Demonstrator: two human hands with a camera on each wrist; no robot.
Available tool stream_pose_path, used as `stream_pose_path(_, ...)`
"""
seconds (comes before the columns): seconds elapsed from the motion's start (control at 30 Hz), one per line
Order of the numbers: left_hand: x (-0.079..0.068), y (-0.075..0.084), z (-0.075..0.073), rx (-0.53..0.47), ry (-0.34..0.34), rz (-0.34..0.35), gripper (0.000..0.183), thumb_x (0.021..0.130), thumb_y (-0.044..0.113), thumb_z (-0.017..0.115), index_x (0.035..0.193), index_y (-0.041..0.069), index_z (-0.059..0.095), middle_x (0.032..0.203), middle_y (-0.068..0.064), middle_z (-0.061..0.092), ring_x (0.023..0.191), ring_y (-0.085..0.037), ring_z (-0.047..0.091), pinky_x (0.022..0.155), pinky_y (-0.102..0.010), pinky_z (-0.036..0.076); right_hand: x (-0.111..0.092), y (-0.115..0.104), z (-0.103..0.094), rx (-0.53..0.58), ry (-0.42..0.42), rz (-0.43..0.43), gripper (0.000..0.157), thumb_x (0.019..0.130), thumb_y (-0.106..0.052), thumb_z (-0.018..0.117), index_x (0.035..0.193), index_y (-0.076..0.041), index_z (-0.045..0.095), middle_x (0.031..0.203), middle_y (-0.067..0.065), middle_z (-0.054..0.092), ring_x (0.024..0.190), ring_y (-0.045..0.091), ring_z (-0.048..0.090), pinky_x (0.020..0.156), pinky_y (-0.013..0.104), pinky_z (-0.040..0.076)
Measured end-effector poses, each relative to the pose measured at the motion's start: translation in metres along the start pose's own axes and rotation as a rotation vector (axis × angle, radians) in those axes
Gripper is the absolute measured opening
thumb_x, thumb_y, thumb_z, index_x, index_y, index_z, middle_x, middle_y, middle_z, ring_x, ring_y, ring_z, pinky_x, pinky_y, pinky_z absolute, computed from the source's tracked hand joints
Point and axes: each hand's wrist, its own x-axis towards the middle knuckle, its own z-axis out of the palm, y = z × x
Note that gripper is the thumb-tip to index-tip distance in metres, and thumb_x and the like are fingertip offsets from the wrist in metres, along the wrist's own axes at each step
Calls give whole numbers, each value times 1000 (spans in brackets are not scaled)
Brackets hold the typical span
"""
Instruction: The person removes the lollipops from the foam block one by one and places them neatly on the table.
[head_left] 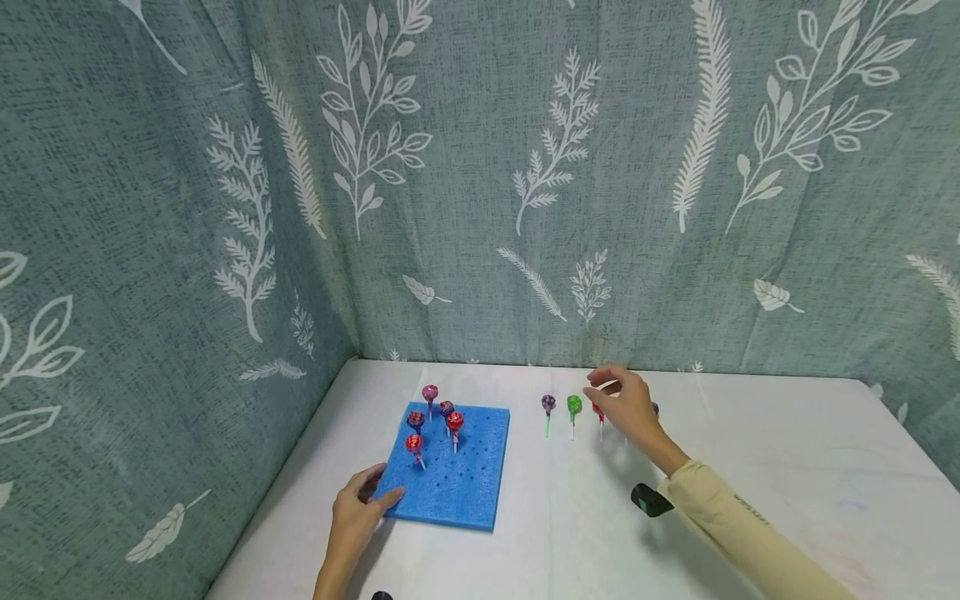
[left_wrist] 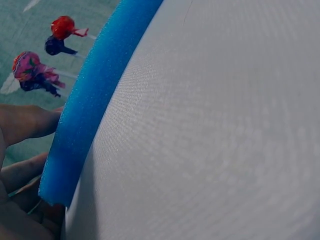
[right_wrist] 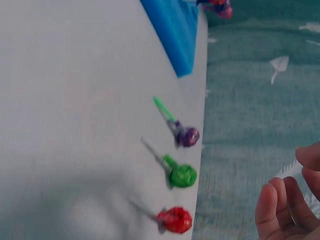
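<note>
A blue foam board (head_left: 472,483) dotted with small holes lies on the table. Several wrapped lollipops stand upright in its far left part, among them a red lollipop (head_left: 414,444) and a pink lollipop (head_left: 430,392). My left hand (head_left: 358,508) grips the board's near left corner, thumb and fingers about the edge. Over a row of loose lollipops hovers my right hand (head_left: 626,408), fingers loosely bent with nothing between them. That row includes a purple lollipop (right_wrist: 187,136) with a green stick, a green lollipop (right_wrist: 183,175) and a red lollipop (right_wrist: 176,220). My right hand partly hides others.
On the white table (head_left: 570,525), a black object (head_left: 651,500) shows beside my right sleeve. Another dark object (head_left: 382,596) is cut off at the bottom edge. A green leaf-patterned curtain (head_left: 480,167) rises behind the table and along its left side.
</note>
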Motion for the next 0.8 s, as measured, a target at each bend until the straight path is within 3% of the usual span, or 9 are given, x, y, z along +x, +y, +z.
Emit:
stream_pose_path(0.3,0,1,0,12,-12,18,54,80,16,75,128,-1,54,116,-18,59,106,-30,53,89,-44,43,-1,-10,17,85,-53,32,17,86,-11,69,100,-3,64,97,13,63,82,26,59,59,29,51)
stream_pose_path(0.57,0,1,1,26,-13,21,55,80,18,75,127,-1,55,116,-16,59,105,-28,54,87,-41,43,-5,-23,38,119,-65,3,12,83,-6,71,93,-4,65,91,8,65,80,23,59,63,29,51)
stream_pose_path(0.8,-1,1,0,13,-6,15,55,81,17,75,128,-1,54,117,-17,59,106,-29,54,88,-42,43,-7,-36,59,206,-106,-19,11,83,-3,70,92,-4,65,88,7,64,76,23,60,56,27,52)
